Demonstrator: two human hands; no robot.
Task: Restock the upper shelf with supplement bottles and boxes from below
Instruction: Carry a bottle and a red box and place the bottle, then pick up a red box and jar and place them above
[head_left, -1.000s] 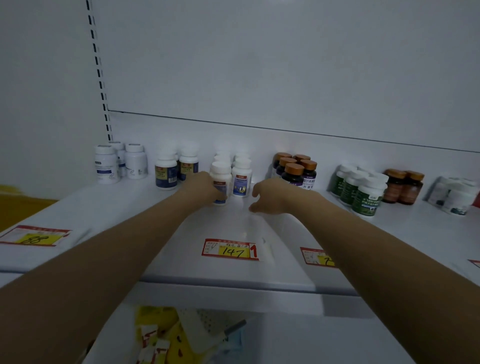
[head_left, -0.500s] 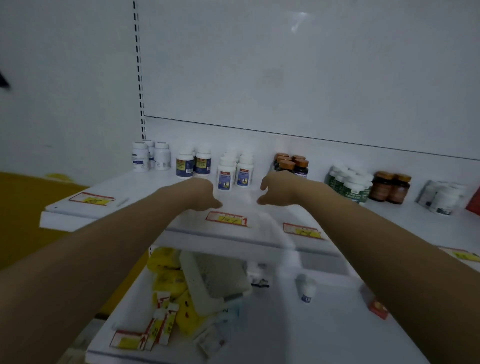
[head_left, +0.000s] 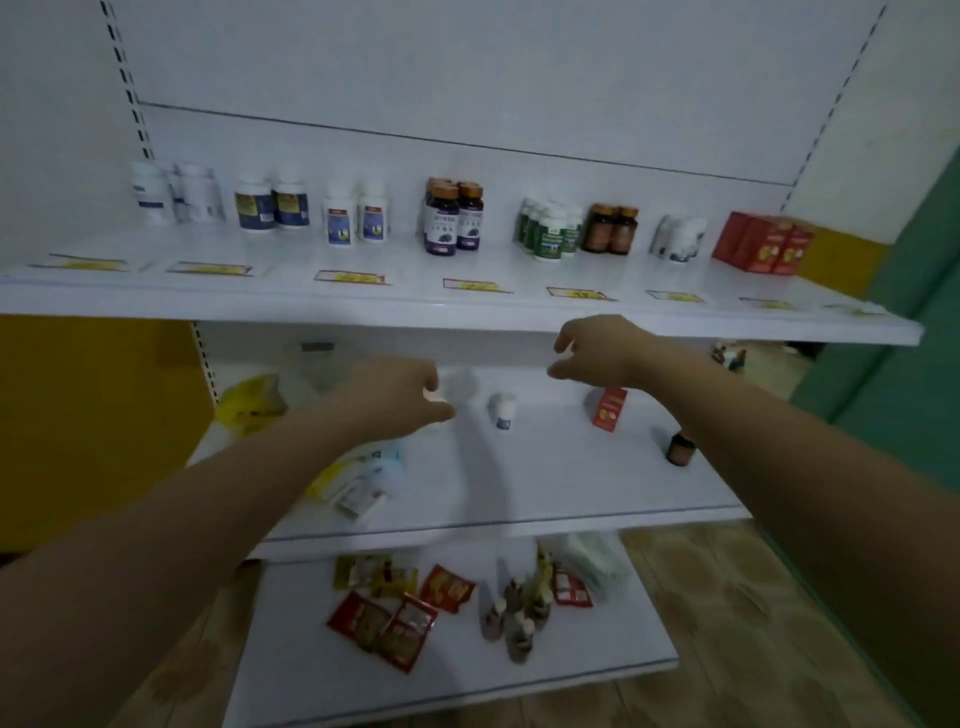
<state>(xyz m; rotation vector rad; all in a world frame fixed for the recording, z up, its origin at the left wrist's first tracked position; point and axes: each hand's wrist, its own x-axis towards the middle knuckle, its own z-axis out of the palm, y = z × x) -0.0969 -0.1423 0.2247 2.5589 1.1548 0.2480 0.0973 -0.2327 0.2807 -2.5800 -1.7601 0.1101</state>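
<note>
Head view: the upper shelf carries a row of supplement bottles along its back, from white bottles at the left through orange-capped dark bottles and green-labelled bottles to red boxes at the right end, with price tags lying along the front edge. Both arms reach below it, over the middle shelf. The left hand hangs with its fingers partly curled just left of a small white bottle, apart from it; blur prevents telling whether it holds anything. The right hand is spread loosely and holds nothing, just above and left of a red box standing upright. A dark brown jar stands near the shelf's right edge, and yellow packets lie at the left. The bottom shelf holds red sachets and a cluster of small bottles.
</note>
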